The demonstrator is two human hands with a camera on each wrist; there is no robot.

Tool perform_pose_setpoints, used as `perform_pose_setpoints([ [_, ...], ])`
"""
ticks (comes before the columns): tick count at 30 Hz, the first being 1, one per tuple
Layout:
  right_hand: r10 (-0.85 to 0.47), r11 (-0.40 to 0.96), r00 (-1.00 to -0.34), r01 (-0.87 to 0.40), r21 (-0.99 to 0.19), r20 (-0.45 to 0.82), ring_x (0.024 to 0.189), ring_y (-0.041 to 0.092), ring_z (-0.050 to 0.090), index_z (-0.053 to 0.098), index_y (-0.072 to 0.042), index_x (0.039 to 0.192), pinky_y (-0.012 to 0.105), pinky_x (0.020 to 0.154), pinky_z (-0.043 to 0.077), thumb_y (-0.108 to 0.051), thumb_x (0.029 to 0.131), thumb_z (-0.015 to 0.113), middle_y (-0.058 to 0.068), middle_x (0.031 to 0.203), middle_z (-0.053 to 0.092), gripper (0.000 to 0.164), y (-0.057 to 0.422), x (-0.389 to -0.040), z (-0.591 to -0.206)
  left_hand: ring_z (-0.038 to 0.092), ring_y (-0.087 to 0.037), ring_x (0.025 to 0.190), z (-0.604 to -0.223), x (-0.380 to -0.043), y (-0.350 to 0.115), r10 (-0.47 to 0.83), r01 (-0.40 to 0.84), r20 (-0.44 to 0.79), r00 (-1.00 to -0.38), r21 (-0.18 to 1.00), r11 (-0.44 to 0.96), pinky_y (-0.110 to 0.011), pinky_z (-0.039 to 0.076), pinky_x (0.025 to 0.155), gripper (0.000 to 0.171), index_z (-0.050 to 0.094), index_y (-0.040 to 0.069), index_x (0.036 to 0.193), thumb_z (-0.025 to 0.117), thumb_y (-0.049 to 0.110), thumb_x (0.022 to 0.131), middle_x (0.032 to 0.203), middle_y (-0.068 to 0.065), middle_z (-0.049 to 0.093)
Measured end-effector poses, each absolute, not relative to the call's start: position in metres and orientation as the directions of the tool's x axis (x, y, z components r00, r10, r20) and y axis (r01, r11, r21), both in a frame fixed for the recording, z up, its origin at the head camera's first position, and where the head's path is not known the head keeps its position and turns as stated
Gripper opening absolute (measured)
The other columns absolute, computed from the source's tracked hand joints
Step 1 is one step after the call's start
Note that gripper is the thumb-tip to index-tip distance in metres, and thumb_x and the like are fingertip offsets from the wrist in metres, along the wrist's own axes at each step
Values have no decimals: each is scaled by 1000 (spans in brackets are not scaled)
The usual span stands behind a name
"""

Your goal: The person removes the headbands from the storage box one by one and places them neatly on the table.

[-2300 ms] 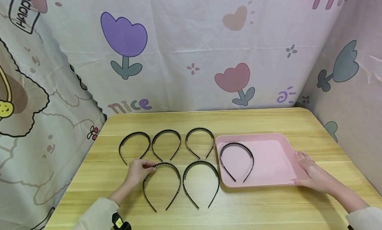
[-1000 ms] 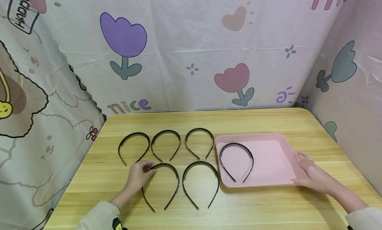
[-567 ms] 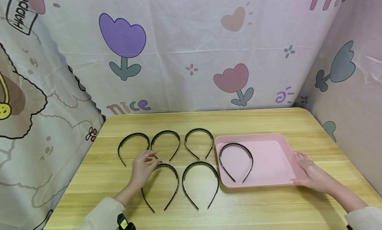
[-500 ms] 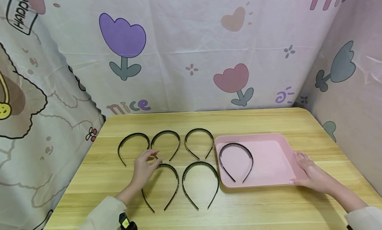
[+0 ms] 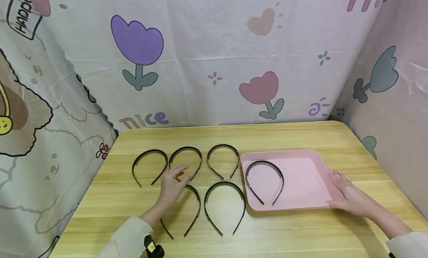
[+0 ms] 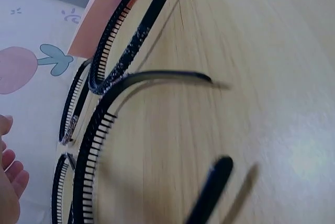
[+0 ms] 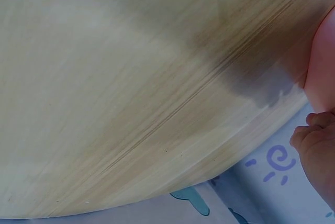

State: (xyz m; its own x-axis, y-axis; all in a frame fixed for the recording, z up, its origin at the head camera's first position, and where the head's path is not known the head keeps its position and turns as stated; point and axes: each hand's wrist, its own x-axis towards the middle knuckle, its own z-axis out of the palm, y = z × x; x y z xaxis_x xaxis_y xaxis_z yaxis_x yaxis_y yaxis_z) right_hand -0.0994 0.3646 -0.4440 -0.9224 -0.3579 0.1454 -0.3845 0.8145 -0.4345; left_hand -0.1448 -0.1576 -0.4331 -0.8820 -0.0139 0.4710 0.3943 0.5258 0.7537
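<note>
In the head view my left hand (image 5: 172, 187) hovers over the front-left black toothed headband (image 5: 199, 204), fingers bent loosely and nothing between them. It hides the headband's upper left part. In the left wrist view the fingers (image 6: 17, 174) show at the left edge, apart from the headbands. My right hand (image 5: 349, 194) rests against the right end of a pink tray (image 5: 307, 187), fingers along its outer wall and thumb at the front corner. One headband (image 5: 265, 162) lies inside the tray's left part. Another headband (image 5: 226, 183) lies between that tray and my left hand.
Behind lies a row of headbands: left (image 5: 154, 151), middle (image 5: 186, 148) and right (image 5: 223, 145). All are on a wooden table (image 5: 284, 234). A patterned cloth (image 5: 200, 35) hangs behind and along both sides. A black device (image 5: 154, 248) sits on the left sleeve.
My left hand let go of the front-left headband, lifted, and moved right above it. That headband had shifted slightly left earlier. My right hand and the tray stayed put.
</note>
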Motion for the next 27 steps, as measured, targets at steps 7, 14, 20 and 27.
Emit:
perform_pose_setpoints([
  [7,-360,815,-923,-383,-434,139,141,44,-2,20,22,135,3,101,-15,-27,70,78,48,133,26,100,366,-99,-444,61,-38,101,-426,-147,-144,-23,320,369,-929,834,448,-40,52,87,35,64,-8,107,74,2,75,110,-25,64],
  [14,-358,822,-924,-381,-424,136,142,41,-3,20,21,136,4,102,-16,-28,70,78,47,133,26,101,367,-101,-445,61,-38,102,-425,-151,-131,-17,316,353,-936,859,403,-38,52,87,35,64,-7,108,73,3,76,112,-23,63],
  [20,-360,822,-923,-383,-423,136,141,43,-1,21,22,135,2,101,-14,-28,69,79,47,133,27,101,366,-102,-444,61,-34,106,-422,-156,-117,2,318,343,-939,871,375,-39,52,89,36,64,-5,111,72,8,78,115,-21,63],
  [27,-359,820,-923,-382,-427,138,142,42,-2,21,21,136,2,101,-14,-27,69,79,47,134,26,101,366,-101,-444,60,-40,104,-394,-152,-94,24,294,301,-953,903,312,-45,50,90,33,61,-13,108,69,-3,78,113,-28,62],
])
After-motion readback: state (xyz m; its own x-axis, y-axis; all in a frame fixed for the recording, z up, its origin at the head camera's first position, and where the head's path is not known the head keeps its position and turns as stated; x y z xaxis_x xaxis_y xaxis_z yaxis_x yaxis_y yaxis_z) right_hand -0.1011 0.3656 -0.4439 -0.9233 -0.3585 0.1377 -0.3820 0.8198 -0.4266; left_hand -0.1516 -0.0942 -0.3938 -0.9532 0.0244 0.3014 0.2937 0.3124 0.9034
